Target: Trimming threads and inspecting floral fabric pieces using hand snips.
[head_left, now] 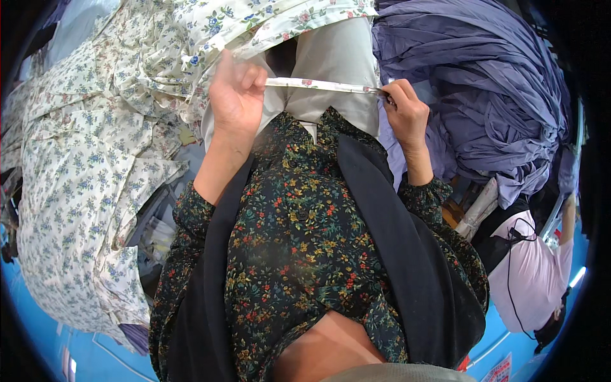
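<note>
A: Grips wide or narrow, both hands?

B: Narrow on both. Pinching with the right hand (406, 111), thumb to fingers, on one end of a floral fabric strip (318, 84). Holding the other end in the curled left hand (238, 95), though can't tell the exact pinch there, fingertips too blurry.

A: And where to look for the strip?

B: Between the two hands, pulled nearly straight, crossing in front of the pale trousers (334, 54).

A: Any guess on handling?

B: Light and soft, probably. Likely floppy once slack. Not too slippery, going by the matte look, and not really fragile, just easy to twist or crease. Best to pinch flat near both ends, with even tension.

A: Containers?

B: Can't make out a sure one. Maybe a bag in that clear plastic bundle (157, 237) low on the left, but can't tell the contents. Otherwise just loose cloth: blue-flowered fabric (83, 146) heaped on the left, purple fabric (503, 83) bunched on the right.
</note>
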Demonstrator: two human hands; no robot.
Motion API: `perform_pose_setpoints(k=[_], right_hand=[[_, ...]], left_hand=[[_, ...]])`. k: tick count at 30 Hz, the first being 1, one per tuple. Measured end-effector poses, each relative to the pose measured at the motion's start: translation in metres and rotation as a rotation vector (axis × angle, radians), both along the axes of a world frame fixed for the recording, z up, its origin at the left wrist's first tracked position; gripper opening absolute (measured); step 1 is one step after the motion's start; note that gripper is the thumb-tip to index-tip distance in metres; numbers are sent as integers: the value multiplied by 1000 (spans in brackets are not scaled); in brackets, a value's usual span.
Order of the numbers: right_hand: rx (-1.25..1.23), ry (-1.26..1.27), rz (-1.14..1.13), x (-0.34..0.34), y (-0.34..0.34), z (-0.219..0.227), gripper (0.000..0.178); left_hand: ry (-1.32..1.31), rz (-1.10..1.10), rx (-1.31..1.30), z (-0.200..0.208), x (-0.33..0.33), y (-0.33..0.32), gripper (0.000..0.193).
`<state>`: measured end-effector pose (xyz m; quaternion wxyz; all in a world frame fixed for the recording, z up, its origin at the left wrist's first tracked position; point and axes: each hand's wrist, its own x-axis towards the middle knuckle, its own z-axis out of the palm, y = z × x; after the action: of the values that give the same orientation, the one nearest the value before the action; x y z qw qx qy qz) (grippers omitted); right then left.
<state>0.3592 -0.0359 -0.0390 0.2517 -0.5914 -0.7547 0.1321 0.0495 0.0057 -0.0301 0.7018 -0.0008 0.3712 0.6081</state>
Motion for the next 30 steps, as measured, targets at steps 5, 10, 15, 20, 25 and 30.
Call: perform_pose_setpoints(k=[5,10,15,20,25,30], right_hand=[[-166,436,-428,21,-1,-16,7],[-165,589,-472,17,32,17,18],[-143,660,-26,-50,67,34,35],[103,-102,238,-105,96,31,95],[294,-127,290,-129,137,9,56],[160,349,331,-98,160,59,35]], left_hand=[[20,-15,-11,-2,-1,2,46],[16,-7,-17,-5,-3,3,44],[51,-78,18,-4,-11,-6,39],[436,-576,46,35,-15,-25,30],[1458,-511,146,49,-60,-54,29],[1996,-371,333,-26,-125,-49,66]])
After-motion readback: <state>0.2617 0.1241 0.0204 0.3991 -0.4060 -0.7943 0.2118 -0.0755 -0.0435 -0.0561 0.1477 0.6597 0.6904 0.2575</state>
